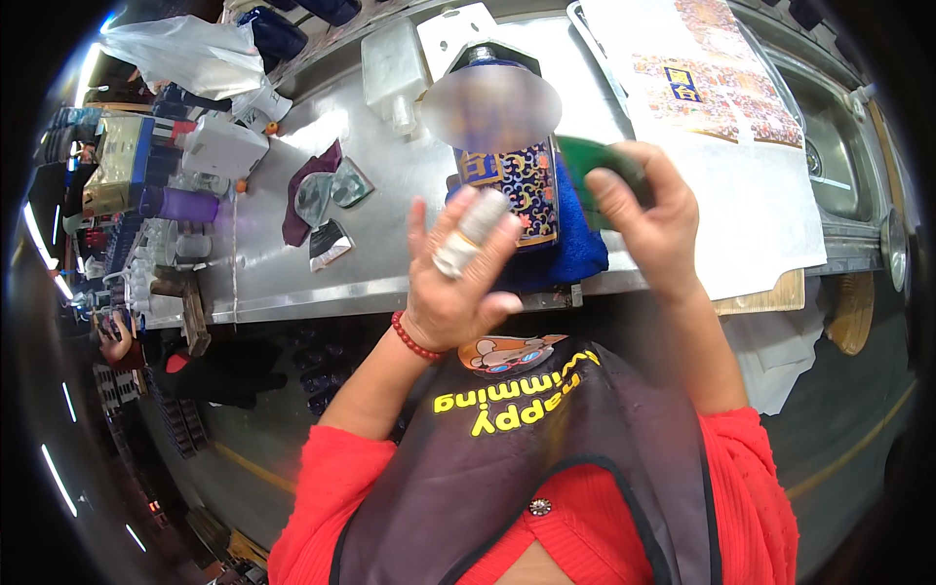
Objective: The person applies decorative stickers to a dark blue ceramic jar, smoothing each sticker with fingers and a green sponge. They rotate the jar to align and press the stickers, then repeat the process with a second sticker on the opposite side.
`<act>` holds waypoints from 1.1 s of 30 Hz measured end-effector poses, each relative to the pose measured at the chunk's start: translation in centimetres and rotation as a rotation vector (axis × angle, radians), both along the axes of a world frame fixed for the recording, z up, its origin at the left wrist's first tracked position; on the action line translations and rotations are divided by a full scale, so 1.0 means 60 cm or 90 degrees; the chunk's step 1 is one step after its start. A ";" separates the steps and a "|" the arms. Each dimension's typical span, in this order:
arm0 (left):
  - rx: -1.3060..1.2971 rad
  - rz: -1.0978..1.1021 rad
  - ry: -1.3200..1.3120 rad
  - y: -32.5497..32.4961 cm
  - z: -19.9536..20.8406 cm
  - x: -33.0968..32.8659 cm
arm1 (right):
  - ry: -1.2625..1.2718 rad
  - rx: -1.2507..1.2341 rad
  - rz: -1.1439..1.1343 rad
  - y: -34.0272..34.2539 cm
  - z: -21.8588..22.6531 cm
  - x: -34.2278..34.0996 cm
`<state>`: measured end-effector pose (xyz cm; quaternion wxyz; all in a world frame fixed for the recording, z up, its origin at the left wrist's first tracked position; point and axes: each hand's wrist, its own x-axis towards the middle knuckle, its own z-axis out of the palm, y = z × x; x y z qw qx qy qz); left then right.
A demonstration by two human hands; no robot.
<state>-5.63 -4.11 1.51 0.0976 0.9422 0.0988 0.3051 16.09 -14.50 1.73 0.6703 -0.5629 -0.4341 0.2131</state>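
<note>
My left hand (458, 278) is raised over the steel counter (292, 263), fingers spread, with pale tape wrapped round two fingers; it holds nothing that I can see. My right hand (648, 219) grips a dark green flat piece (600, 161) at the right side of a tall box (512, 166) with blue patterned sides and a dark pointed top. That box stands on a blue cloth (580, 249) near the counter's front edge. A red bead bracelet circles my left wrist.
A large printed white sheet (741, 146) lies on a wooden board right of the box, beside a steel sink (838, 136). Left lie a maroon cloth (307, 190), small foil-like pieces, a clear plastic container (395, 68), boxes and a plastic bag (185, 54). Another person's hand (117, 341) shows far left.
</note>
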 end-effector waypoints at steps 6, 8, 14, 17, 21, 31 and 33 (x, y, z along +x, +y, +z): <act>-0.035 0.059 -0.035 0.002 -0.072 -0.022 | -0.726 0.056 0.086 -0.022 0.018 -0.019; -0.047 0.049 -0.040 0.003 -0.081 -0.025 | -0.718 0.044 0.107 -0.038 0.024 -0.020; -0.095 0.072 -0.063 0.007 -0.082 -0.019 | -0.670 0.020 0.156 -0.041 0.048 -0.006; -0.149 0.115 -0.063 0.011 -0.081 -0.008 | -0.681 0.053 0.091 -0.020 0.058 -0.011; -0.098 0.130 -0.019 0.023 -0.063 -0.005 | -0.755 0.025 0.179 -0.017 0.080 -0.019; 0.040 0.111 0.023 0.044 -0.034 -0.010 | -0.711 0.054 0.152 -0.017 0.055 -0.014; -0.027 0.115 -0.004 0.044 -0.042 -0.003 | -0.689 0.054 0.239 -0.025 0.050 -0.015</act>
